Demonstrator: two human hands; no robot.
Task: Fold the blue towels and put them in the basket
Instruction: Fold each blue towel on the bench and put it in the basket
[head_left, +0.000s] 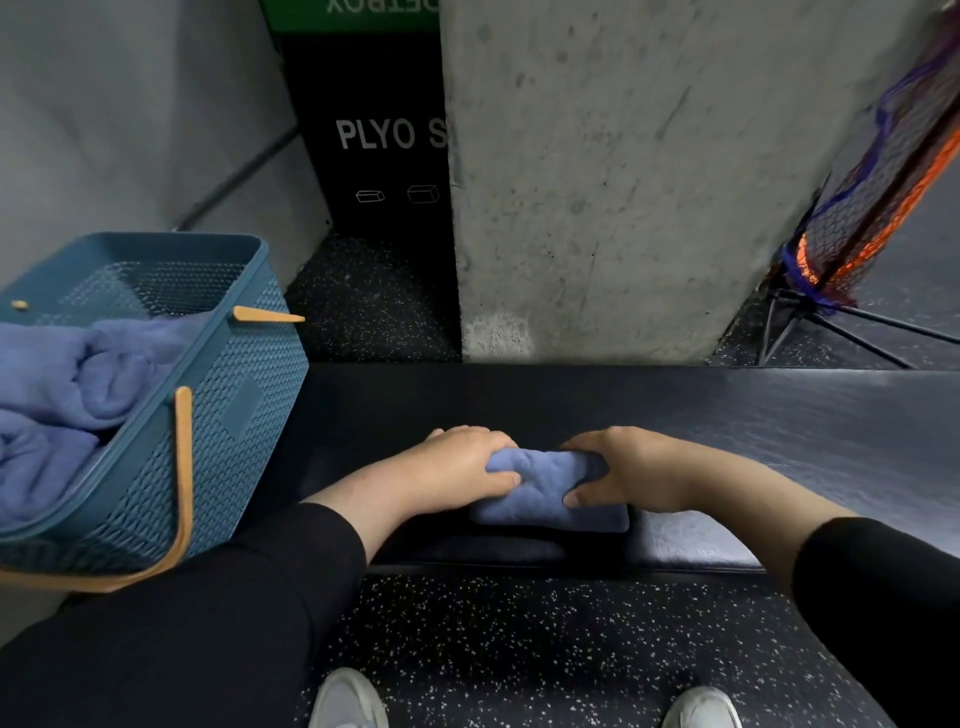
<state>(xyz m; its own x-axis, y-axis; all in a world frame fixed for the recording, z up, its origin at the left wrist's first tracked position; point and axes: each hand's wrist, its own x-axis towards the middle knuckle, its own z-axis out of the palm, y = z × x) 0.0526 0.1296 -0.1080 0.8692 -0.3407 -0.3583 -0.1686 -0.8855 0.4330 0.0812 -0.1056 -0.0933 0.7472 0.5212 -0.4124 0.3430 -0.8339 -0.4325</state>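
Hands at centre, on the dark bench (779, 415): left hand (462, 462) and right hand (618, 467) both clamped on a folded blue towel (545, 493), fingers curled over its ends, thumbs pressed against its near side. Far left, teal basket (249, 374), tilted, with more blue towels (62, 384) bundled inside. Behind, grey concrete pillar (623, 182).

The folded towel (550, 493) is soft, fuzzy terry cloth, matt — like the towels in the basket (67, 395). The basket (228, 405) looks like matt woven-pattern plastic with smooth tan handles (184, 467). The bench (727, 415) has a dark, faintly glossy padded cover. The pillar (623, 182) is rough, pitted concrete — the floor (519, 649) speckled rubber.
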